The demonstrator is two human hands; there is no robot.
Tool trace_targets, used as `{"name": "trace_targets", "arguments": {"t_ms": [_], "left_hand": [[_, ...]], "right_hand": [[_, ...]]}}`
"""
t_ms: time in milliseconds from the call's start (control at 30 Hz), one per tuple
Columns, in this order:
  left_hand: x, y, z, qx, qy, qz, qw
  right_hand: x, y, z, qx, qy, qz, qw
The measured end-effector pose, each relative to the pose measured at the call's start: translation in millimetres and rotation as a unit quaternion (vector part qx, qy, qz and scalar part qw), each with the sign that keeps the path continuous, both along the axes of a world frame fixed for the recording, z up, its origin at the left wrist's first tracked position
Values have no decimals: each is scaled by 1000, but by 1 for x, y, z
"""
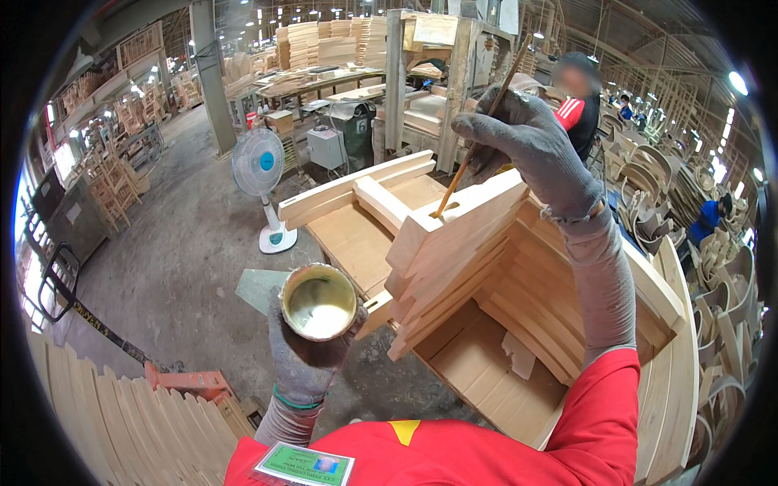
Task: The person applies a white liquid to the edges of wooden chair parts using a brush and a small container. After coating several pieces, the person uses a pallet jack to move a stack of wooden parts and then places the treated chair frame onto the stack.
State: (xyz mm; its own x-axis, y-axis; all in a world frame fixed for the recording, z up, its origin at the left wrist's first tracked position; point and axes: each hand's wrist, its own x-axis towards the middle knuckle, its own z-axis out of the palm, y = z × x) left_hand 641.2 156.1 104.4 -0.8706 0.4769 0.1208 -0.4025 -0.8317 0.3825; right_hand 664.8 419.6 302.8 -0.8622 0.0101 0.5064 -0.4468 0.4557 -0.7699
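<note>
My left hand [306, 368], in a grey glove, is closed around a round cup [304, 285] with a smeared rim. Whitish, glue-like liquid [317, 312] lies inside it. Raised ahead on the right, my gloved right hand [539, 146] pinches a thin wooden stick [456, 179]. The stick slants down, its lower tip at a slot in the end of a pale wooden piece [417, 237]. Below that piece, several similar pieces are stacked in a row. The exact depth of the tip in the slot is hidden.
A brown board surface [356, 247] bears more wooden parts beyond the stack. A white and blue fan [258, 166] stands on the concrete floor at left. Wooden slats [121, 413] fill the lower left beside a red metal part [194, 382]. A person [579, 109] stands at back right.
</note>
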Motion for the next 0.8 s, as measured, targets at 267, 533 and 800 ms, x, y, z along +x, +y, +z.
{"name": "trace_targets", "arguments": {"t_ms": [267,533,800], "left_hand": [[-6,0,-8,10,33,-6,999],[-2,9,0,17,-11,12,1000],[-7,4,-9,28,-6,16,999]], "right_hand": [[-11,0,-16,1,-70,71,995],[-12,3,6,51,-90,123,987],[-9,23,9,64,-110,49,991]]}}
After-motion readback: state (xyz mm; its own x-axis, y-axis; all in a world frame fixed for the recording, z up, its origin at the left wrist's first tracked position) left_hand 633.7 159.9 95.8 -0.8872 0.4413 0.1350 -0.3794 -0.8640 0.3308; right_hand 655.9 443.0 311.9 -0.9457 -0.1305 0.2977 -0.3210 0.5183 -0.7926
